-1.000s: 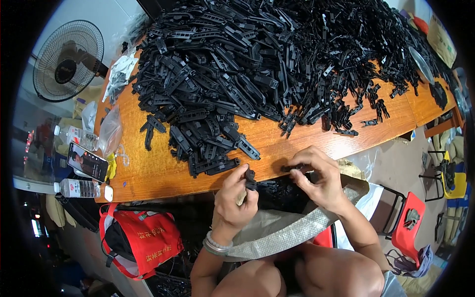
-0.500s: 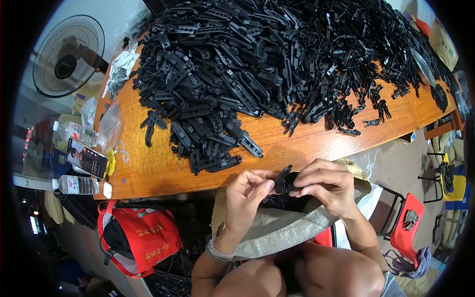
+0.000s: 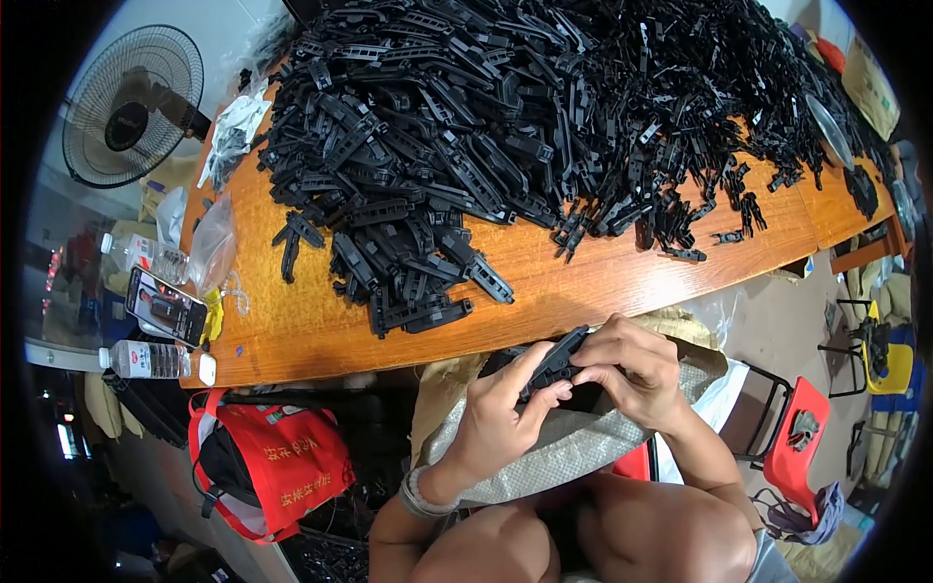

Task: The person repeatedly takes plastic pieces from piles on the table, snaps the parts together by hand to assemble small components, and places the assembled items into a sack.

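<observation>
Both of my hands meet over my lap, just below the near edge of the wooden table (image 3: 292, 330). My left hand (image 3: 501, 413) and my right hand (image 3: 632, 374) together grip one black plastic part (image 3: 556, 361), thumbs and fingers pressed on it from either side. Under my hands a grey woven sack (image 3: 564, 452) lies open, with more black parts dimly visible inside. A huge heap of black plastic parts (image 3: 505, 126) covers most of the table beyond. A smaller cluster (image 3: 413, 291) lies nearest to my hands.
A phone (image 3: 165, 307), a plastic bottle (image 3: 146, 360) and clear bags (image 3: 212, 243) sit at the table's left end. A standing fan (image 3: 131, 107) is at far left. A red bag (image 3: 272, 462) lies on the floor by my left knee. A red stool (image 3: 797, 437) stands at right.
My hands have drawn back from the table edge toward my lap and closed together on the black part, which now lies between both sets of fingers.
</observation>
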Demonstrator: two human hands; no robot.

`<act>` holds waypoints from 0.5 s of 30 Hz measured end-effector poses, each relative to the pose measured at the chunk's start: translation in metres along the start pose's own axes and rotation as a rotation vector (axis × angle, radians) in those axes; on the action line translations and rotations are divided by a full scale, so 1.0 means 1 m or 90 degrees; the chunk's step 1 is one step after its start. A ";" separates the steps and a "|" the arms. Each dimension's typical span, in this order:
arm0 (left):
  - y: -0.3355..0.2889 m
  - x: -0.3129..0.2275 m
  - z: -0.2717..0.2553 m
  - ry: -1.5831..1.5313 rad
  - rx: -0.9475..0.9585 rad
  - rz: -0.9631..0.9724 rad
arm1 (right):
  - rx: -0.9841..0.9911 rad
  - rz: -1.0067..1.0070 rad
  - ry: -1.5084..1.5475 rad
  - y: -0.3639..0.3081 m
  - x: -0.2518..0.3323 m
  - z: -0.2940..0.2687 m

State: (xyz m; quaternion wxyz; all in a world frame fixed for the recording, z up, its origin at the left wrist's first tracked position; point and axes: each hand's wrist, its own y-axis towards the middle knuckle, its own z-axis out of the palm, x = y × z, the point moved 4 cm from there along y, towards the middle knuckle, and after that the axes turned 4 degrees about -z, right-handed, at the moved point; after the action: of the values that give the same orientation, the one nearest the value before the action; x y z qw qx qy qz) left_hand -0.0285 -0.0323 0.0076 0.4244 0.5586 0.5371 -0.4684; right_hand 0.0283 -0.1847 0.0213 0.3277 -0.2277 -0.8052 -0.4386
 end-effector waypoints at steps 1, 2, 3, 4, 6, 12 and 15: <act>0.000 -0.001 0.000 0.029 -0.016 0.045 | 0.007 -0.015 -0.009 0.000 0.001 -0.001; 0.001 -0.001 -0.001 0.029 -0.017 0.045 | 0.008 -0.015 -0.009 0.004 0.003 -0.001; 0.002 -0.006 -0.004 0.118 -0.037 0.108 | -0.004 -0.040 -0.092 0.011 0.009 -0.002; 0.002 -0.010 -0.005 0.208 -0.058 0.171 | -0.016 -0.066 -0.175 0.015 0.013 -0.003; 0.003 -0.015 -0.006 0.214 -0.050 0.176 | 0.047 -0.063 -0.141 0.010 0.009 -0.002; 0.002 -0.012 -0.003 0.196 -0.034 0.183 | 0.028 -0.052 -0.084 0.002 0.005 0.002; 0.005 -0.011 -0.003 0.189 -0.030 0.207 | 0.041 -0.051 -0.093 -0.004 0.000 0.000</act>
State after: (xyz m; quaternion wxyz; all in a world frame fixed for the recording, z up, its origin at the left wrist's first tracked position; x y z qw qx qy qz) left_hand -0.0236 -0.0322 0.0191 0.4234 0.6906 0.5077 -0.2934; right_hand 0.0259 -0.1862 0.0190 0.2570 -0.2160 -0.8491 -0.4078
